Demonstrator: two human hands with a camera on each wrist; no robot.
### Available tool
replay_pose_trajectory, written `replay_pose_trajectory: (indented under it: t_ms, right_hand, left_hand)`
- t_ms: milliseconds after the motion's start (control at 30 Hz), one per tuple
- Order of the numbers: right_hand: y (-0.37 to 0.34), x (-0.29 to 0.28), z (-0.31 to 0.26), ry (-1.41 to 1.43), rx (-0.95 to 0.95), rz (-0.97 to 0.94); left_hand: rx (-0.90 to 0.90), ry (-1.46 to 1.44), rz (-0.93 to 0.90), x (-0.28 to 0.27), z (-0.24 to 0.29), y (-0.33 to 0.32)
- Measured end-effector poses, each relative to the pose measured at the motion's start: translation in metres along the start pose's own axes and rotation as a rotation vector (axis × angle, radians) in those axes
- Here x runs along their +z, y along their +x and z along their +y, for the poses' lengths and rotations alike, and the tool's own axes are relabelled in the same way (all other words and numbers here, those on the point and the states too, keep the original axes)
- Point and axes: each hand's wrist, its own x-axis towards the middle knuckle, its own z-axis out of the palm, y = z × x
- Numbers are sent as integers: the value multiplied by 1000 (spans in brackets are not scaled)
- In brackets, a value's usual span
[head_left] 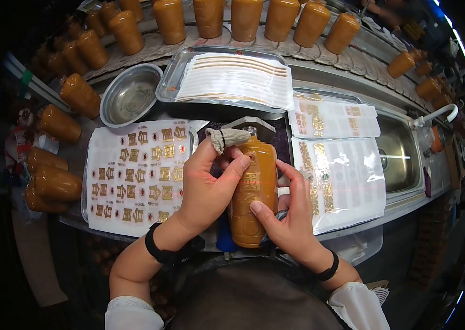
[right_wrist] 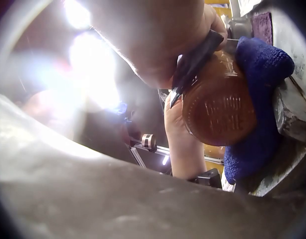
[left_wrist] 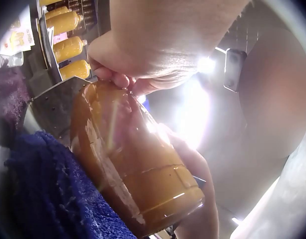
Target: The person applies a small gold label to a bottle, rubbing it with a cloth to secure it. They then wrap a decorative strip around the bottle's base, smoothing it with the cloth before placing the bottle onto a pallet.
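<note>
An amber-brown glazed bottle point(head_left: 252, 220) with raised gold characters lies tilted in front of me, neck pointing away. My left hand point(head_left: 205, 184) is at its upper part, thumb on the face beside the top character and fingers curled in. A knitted cloth cover point(head_left: 231, 138) with a dark band sits on one finger, beside the neck. My right hand point(head_left: 294, 220) grips the lower right side, thumb across the front. A dark flat piece with a pointed end point(right_wrist: 195, 64) is tucked against that hand. Under the bottle lies a blue towel point(right_wrist: 262, 62).
On the left, a sheet point(head_left: 112, 192) carries gold and red decals. More decal sheets point(head_left: 348, 181) lie right, beside a sink point(head_left: 394, 159). Behind are a tray point(head_left: 169, 77) of gold-striped strips and a metal bowl point(head_left: 152, 71). Similar bottles point(head_left: 246, 19) line the back and left.
</note>
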Motion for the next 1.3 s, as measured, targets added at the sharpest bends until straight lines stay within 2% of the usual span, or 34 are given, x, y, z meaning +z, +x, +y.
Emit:
replay_pose_trajectory:
  t_ms: [100, 233, 300, 400, 433, 500, 600, 833, 1000, 1100, 1300]
  right_hand:
    - [0, 1, 3, -6, -25, 11]
    - [1, -1, -5, 22, 34, -1]
    - [1, -2, -7, 30, 63, -10]
    - [1, -2, -1, -11, -11, -12]
    - [2, -5, -2, 95, 80, -42]
    - [3, -11, -4, 309, 258, -98]
    - [4, -8, 14, 560, 249, -94]
    - [5, -7, 11, 380, 174, -138]
    - [5, -5, 10, 288, 113, -112]
    - [4, -4, 12, 368, 153, -111]
    - [5, -6, 11, 320, 111, -115]
  left_hand:
    - [6, 11, 16, 1, 1, 0]
    - [80, 92, 36, -1, 2, 5]
    - [-16, 6, 59, -7, -7, 5]
    - [-226, -213, 122, -9, -9, 1]
    - [-308, -301, 149, -9, -8, -2]
    - [-404, -376, 21, -13, -12, -20]
    - [-317, -424, -116, -8, 0, -34]
    - [-278, -209, -161, -4, 1, -39]
    - [-300, -272, -135, -4, 3, -38]
    - [-284, -261, -130, -3, 2, -39]
    - [-296, -249, -133, -3, 0, -39]
